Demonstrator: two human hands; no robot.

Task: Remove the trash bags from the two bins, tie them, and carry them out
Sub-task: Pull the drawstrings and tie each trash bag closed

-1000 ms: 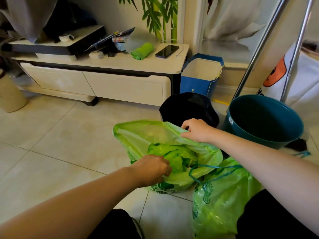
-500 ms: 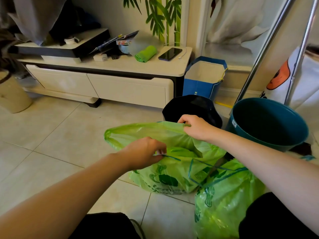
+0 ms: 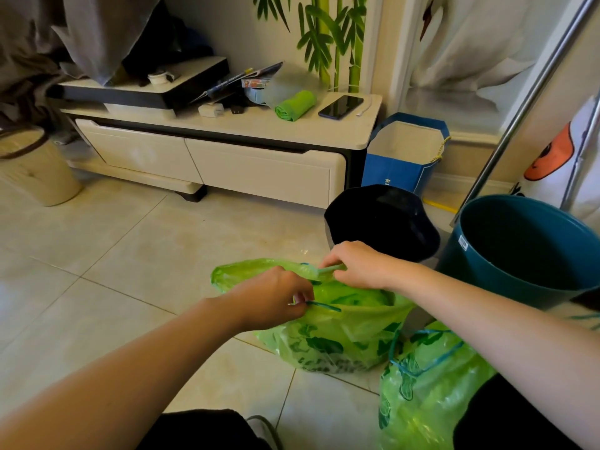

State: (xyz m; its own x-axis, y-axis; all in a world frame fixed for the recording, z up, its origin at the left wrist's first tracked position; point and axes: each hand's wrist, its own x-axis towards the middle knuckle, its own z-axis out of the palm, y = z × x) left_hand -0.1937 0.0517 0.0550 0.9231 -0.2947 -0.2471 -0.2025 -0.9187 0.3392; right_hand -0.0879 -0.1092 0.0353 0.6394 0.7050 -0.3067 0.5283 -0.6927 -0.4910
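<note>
A green trash bag (image 3: 328, 339) with a printed pattern sits open on the floor tiles in front of me. My left hand (image 3: 276, 295) pinches its blue drawstring at the near rim. My right hand (image 3: 360, 263) pinches the far rim and the other end of the drawstring. A second green trash bag (image 3: 428, 391), with a blue drawstring loop at its neck, lies to the right by my knee. Behind stand a black bin (image 3: 383, 222) and a teal bin (image 3: 526, 251), both without liners.
A low white cabinet (image 3: 259, 164) carries a phone, a roll of green bags (image 3: 295, 105) and clutter. A blue paper bag (image 3: 406, 157) stands beside it. Slanted metal poles (image 3: 519, 108) rise at right. A beige bin (image 3: 35, 167) stands at far left.
My left hand came out of the bag's mouth and took hold of the drawstring at the near rim. Both hands drew closer together, gathering the bag's opening narrower.
</note>
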